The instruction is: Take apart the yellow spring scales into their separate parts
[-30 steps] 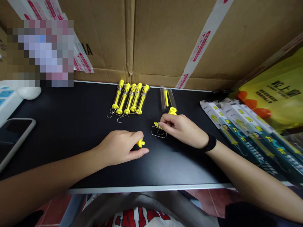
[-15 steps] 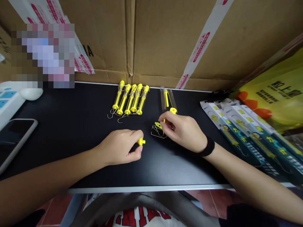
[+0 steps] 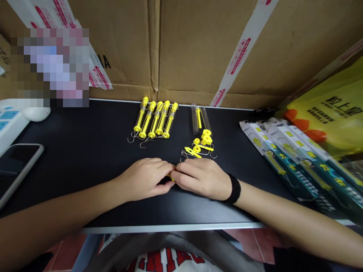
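Yellow plastic peeks out between two hands: a small yellow piece [image 3: 172,179], nearer than the row of five tubes [image 3: 155,120] and a bit to its right. The left hand [image 3: 146,179] pinches it. The right hand [image 3: 205,179] is curled up and meets the left, but I can't tell what it grips, because its fingers hide that. The tubes in the row are see-through, with yellow rods [image 3: 140,119] inside and bent wire hooks [image 3: 143,147] sticking out. Right of the row lie more clear tubes [image 3: 194,120]. A yellow stick [image 3: 199,119] is with them; I can't tell if it is inside one. Loose yellow parts [image 3: 207,139] sit right of the row, but nearer. Far right of the row are flat packs [image 3: 286,151] and a yellow bag [image 3: 334,109]; what the bag holds is hidden.
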The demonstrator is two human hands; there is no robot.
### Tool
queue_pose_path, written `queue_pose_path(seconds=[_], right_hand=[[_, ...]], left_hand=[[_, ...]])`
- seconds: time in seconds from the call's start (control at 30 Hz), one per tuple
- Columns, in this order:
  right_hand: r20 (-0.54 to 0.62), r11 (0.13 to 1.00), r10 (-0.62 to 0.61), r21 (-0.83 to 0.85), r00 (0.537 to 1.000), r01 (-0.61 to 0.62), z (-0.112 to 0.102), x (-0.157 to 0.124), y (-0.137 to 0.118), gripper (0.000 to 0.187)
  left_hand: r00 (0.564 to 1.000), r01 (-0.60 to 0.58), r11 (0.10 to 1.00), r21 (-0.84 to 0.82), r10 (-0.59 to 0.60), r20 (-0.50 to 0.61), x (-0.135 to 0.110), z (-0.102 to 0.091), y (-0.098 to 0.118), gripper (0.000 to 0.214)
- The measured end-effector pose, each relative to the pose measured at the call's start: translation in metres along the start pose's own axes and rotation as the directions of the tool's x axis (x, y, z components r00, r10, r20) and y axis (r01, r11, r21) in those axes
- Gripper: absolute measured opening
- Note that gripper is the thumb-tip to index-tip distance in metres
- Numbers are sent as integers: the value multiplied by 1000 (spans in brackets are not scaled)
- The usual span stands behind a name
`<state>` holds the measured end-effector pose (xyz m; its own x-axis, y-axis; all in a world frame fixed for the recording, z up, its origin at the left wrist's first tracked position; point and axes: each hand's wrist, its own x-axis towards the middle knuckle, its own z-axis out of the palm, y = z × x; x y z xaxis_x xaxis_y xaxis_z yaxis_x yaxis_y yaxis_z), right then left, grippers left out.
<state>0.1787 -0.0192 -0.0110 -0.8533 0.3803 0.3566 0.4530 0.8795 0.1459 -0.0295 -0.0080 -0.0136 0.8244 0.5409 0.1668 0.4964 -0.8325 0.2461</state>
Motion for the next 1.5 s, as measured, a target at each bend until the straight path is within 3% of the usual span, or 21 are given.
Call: queue_pose_path(seconds=[0.17,0.33,0.47,0.6,0.67,0.77,0.9,1.03,1.3,1.5], right_hand=[[-9,999,44,11,999,-44,-1,-2,1,21],[-58,960,165,237,985,-147,2,-2,1,16],[-89,905,284,353,955,-236,0,-1,3,10],[-6,834,454,354,891,-422,-15,0,17,14],[61,780,560,297,827,-550,-24,-1,27,14],[114,726,644,220,756,-652,-34,-2,41,13],[278,739,636,50,720,-672,-34,-6,47,12],[411,790,575,-54,708,-610,-29,-8,43,9],[432,800,568,-89,700,-594,-29,-8,40,8],[480,804,557,-106,678,-585,-41,-8,40,16]], left_hand=[[1000,25,999,-25,-25,1,2,0,-2,22],[999,31,998,-63,-32,-10,1,0,-4,28],[996,79,993,-91,-82,-32,1,0,-5,25],[973,171,965,-198,-198,-122,-1,-3,-3,21],[934,192,916,-352,-281,-222,-1,-6,-3,19],[834,119,857,-501,-360,-417,0,-12,-4,20],[707,146,868,-474,-427,-564,2,-18,-6,23],[652,133,856,-500,-455,-606,1,-19,-6,24],[670,49,856,-515,-411,-619,0,-16,-5,22],[685,2,856,-517,-378,-623,0,-14,-7,20]])
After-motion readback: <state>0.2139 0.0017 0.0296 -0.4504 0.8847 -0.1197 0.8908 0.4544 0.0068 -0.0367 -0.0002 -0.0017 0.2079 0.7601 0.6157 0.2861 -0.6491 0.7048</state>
